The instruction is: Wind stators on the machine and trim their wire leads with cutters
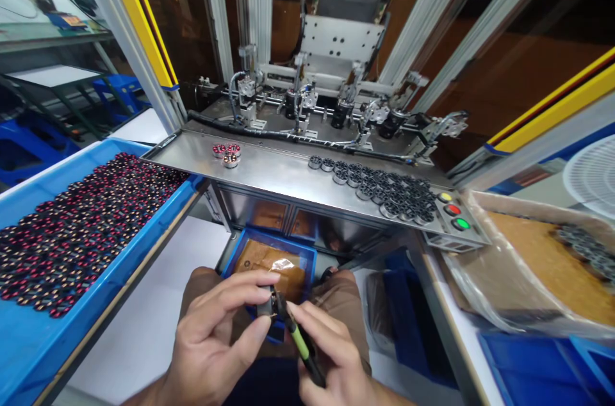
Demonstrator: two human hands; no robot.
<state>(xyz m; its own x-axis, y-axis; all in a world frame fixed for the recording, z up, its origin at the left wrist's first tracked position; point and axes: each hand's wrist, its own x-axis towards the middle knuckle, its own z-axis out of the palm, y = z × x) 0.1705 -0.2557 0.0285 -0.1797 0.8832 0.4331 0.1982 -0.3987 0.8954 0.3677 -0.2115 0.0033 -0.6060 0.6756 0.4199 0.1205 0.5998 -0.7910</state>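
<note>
My left hand [216, 329] pinches a small round dark motor part [264, 307] between thumb and fingers, above my lap. My right hand [331, 348] is closed around a pair of cutting pliers [300, 341] with black and green handles. The tool's dark jaws are at the right side of the motor part, touching it or very close; I cannot tell which. Below my hands, a blue bin [307, 265] holds brown material and a clear plastic bag.
A metal ledge [269, 172] carries three red-and-copper wound parts [230, 156] and many black ring parts [384, 185]. Machine fixtures [302, 98] stand behind. At left, a blue tray [115, 268] is filled with wound parts. Right are push buttons [452, 209] and a plastic-lined box [519, 259].
</note>
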